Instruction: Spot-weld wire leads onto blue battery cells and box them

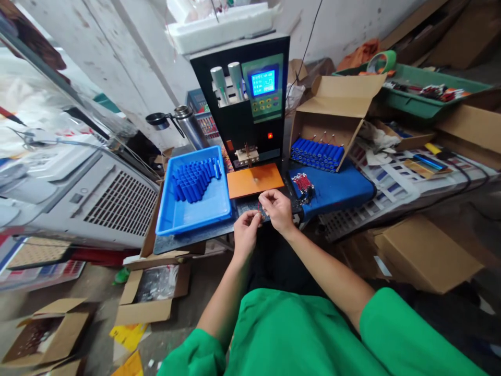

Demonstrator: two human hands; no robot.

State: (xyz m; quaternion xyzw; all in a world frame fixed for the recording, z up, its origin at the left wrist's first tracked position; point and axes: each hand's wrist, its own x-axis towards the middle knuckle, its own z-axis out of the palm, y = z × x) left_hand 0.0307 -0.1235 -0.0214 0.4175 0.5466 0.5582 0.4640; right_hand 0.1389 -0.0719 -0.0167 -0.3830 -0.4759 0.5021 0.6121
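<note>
My left hand (247,230) and my right hand (276,208) are close together in front of the orange plate (242,187) of a black spot welder (211,122). Both are closed in a pinch. A thin red wire (259,206) shows between their fingertips, its ends hidden. Left of the welder, a blue tray (195,213) holds many blue cylindrical battery cells (193,180). On the right, a pile of short red and black wires (303,187) lies on a blue cloth (332,190).
An open cardboard box (332,102) with blue cells and wires stands right of the welder. Behind the tray is a steel thermos (191,127). A green bin (422,102) sits at the back right. Open cartons (146,312) stand on the floor at the left.
</note>
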